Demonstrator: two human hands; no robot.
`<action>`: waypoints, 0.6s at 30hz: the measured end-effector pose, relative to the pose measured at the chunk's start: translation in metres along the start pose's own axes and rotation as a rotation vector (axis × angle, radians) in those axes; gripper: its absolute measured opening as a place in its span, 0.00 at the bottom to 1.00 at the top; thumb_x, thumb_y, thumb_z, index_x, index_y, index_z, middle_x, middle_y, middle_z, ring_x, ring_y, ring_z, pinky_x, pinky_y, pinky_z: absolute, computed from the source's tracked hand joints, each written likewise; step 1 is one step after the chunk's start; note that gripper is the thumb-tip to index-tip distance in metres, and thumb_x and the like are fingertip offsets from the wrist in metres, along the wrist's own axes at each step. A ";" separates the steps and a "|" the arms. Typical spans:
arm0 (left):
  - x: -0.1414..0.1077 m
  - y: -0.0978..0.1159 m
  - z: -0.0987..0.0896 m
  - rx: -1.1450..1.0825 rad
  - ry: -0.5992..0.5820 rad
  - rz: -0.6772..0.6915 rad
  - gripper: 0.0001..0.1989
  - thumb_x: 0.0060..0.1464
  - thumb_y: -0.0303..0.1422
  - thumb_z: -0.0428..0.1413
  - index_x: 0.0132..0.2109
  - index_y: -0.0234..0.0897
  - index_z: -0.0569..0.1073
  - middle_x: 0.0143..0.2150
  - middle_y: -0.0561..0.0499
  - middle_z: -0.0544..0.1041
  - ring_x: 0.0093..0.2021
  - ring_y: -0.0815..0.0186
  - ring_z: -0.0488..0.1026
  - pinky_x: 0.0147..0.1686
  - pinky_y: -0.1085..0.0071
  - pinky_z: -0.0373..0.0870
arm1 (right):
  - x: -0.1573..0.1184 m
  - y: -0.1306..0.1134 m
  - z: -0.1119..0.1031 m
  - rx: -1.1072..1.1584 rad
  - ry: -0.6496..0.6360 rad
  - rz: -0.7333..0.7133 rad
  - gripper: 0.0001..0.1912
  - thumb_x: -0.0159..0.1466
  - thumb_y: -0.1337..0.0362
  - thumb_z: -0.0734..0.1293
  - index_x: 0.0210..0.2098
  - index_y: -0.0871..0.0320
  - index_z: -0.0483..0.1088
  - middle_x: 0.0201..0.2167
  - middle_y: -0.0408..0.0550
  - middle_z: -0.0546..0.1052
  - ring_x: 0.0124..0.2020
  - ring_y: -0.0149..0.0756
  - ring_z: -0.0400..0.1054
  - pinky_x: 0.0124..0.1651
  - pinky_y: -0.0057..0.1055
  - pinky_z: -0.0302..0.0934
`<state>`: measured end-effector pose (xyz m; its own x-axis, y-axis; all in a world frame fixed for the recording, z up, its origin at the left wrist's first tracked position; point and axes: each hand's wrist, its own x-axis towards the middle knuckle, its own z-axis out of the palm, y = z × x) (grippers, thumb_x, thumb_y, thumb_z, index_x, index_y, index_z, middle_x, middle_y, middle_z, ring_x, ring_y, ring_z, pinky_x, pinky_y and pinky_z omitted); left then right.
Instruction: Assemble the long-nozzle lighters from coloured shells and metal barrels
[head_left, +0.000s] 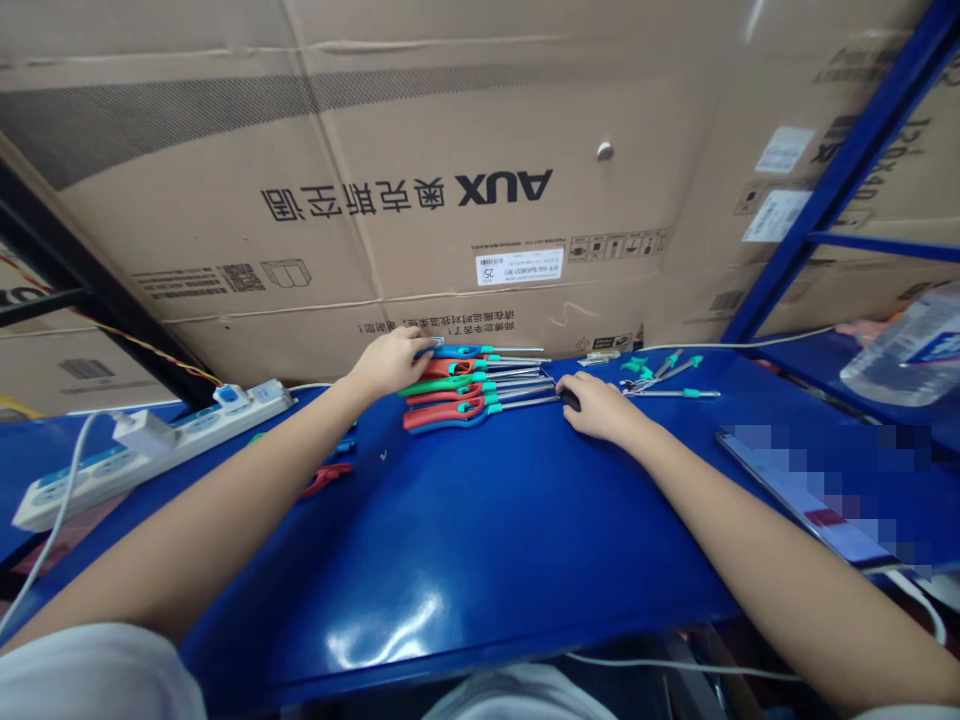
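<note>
A row of long-necked gas lighters (450, 412) lies side by side on the blue table, with red, green and blue handles and metal tubes pointing right. My left hand (394, 360) has its fingers closed on the handle end of the rearmost blue lighter (459, 351). By the tube tips, my right hand (596, 408) is closed around a small black-handled tool (570, 399); its working end cannot be made out. Right of that hand are loose metal tubes with green collars (686, 394) and small green parts (637, 366).
Red and blue handle parts (328, 478) lie beside my left forearm. A white power strip (202, 428) with plugs runs along the left. A phone (817, 500) is at the right, near a clear plastic bottle (907, 345). Large cardboard (420, 120) stands behind the table.
</note>
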<state>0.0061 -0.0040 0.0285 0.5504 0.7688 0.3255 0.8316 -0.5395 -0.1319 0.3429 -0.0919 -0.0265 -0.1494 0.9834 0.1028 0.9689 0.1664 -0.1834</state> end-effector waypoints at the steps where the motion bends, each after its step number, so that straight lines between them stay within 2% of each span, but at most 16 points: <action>1: -0.003 0.000 -0.003 -0.005 0.006 -0.006 0.23 0.65 0.36 0.44 0.58 0.36 0.76 0.55 0.40 0.76 0.56 0.51 0.73 0.53 0.59 0.72 | 0.000 0.001 0.001 0.003 0.006 0.000 0.18 0.64 0.68 0.64 0.53 0.57 0.72 0.52 0.58 0.75 0.50 0.50 0.71 0.49 0.40 0.63; 6: -0.025 -0.011 -0.021 -0.044 0.023 -0.094 0.23 0.64 0.38 0.45 0.58 0.38 0.75 0.57 0.41 0.75 0.58 0.50 0.71 0.56 0.57 0.70 | 0.005 0.007 0.007 0.031 0.039 -0.009 0.18 0.63 0.69 0.64 0.52 0.58 0.73 0.50 0.58 0.75 0.49 0.47 0.72 0.50 0.37 0.64; 9: -0.046 -0.025 -0.032 -0.071 -0.039 -0.189 0.22 0.62 0.37 0.45 0.55 0.35 0.76 0.54 0.39 0.77 0.54 0.50 0.74 0.53 0.57 0.71 | 0.008 0.012 0.009 0.047 0.050 -0.017 0.18 0.63 0.69 0.65 0.51 0.60 0.74 0.49 0.59 0.75 0.49 0.48 0.72 0.51 0.36 0.64; 11: -0.063 -0.036 -0.037 -0.100 -0.157 -0.229 0.21 0.56 0.35 0.49 0.52 0.34 0.77 0.50 0.40 0.79 0.49 0.51 0.77 0.50 0.58 0.72 | 0.009 0.014 0.011 0.053 0.057 -0.022 0.17 0.62 0.69 0.65 0.51 0.61 0.74 0.49 0.59 0.75 0.49 0.49 0.72 0.52 0.38 0.65; 14: -0.086 -0.052 -0.040 -0.165 -0.370 -0.248 0.21 0.48 0.35 0.56 0.50 0.37 0.78 0.50 0.44 0.80 0.48 0.53 0.77 0.48 0.62 0.73 | 0.008 0.015 0.013 0.058 0.067 -0.029 0.17 0.62 0.68 0.66 0.50 0.60 0.74 0.48 0.59 0.75 0.49 0.51 0.72 0.53 0.41 0.66; 18: -0.105 -0.071 -0.039 -0.219 -0.560 -0.324 0.23 0.41 0.31 0.56 0.48 0.36 0.78 0.47 0.45 0.81 0.44 0.55 0.78 0.43 0.67 0.72 | 0.008 0.016 0.015 0.060 0.097 -0.038 0.15 0.63 0.65 0.65 0.49 0.59 0.75 0.48 0.59 0.74 0.49 0.52 0.72 0.54 0.44 0.66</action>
<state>-0.1137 -0.0602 0.0398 0.2805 0.9331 -0.2252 0.9592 -0.2636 0.1026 0.3539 -0.0801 -0.0433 -0.1632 0.9652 0.2043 0.9489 0.2102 -0.2352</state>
